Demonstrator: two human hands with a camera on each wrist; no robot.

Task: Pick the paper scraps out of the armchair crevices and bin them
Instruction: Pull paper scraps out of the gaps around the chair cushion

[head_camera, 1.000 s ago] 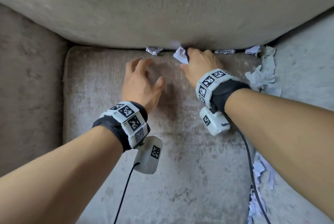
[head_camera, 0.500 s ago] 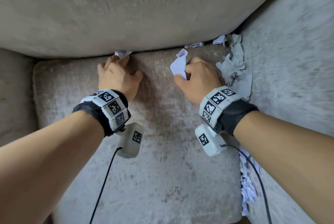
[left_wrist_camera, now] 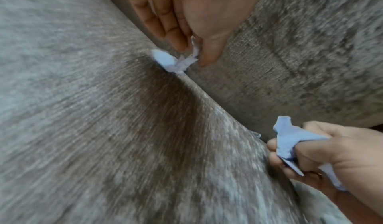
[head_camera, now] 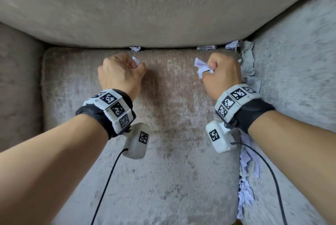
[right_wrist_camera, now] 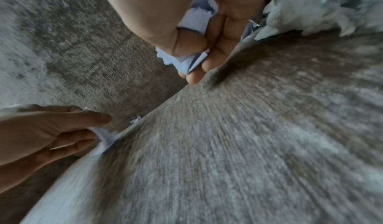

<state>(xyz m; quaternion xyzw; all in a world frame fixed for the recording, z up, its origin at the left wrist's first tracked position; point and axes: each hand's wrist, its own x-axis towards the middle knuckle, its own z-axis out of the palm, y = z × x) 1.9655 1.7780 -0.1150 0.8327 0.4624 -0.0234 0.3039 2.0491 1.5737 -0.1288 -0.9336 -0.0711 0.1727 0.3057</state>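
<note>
Both hands are closed on paper over the seat cushion (head_camera: 163, 133) of the armchair: the left hand (head_camera: 121, 73) pinches a small crumpled scrap (head_camera: 136, 60) between thumb and fingertips, and the right hand (head_camera: 222, 73) is curled round a larger white wad (head_camera: 201, 67) that sticks out past its thumb. In the left wrist view the small scrap (left_wrist_camera: 176, 62) lies right at the seam between the seat and the back cushion (head_camera: 163, 6), and whether its tail is free of the crevice cannot be told, so the sound way to finish the pull is a slow draw straight along the gap, not a sideways tug that could tear the thin paper and leave a bit behind. More scraps sit in the back crevice (head_camera: 135, 48) and (head_camera: 206, 47), and a thick line of torn paper (head_camera: 249, 72) fills the crevice along the right armrest (head_camera: 300, 61). No bin shows in any view. Since each fist has little room, I would judge it wiser to carry these two away firmly bunched before reaching in again, so nothing drops back.
</note>
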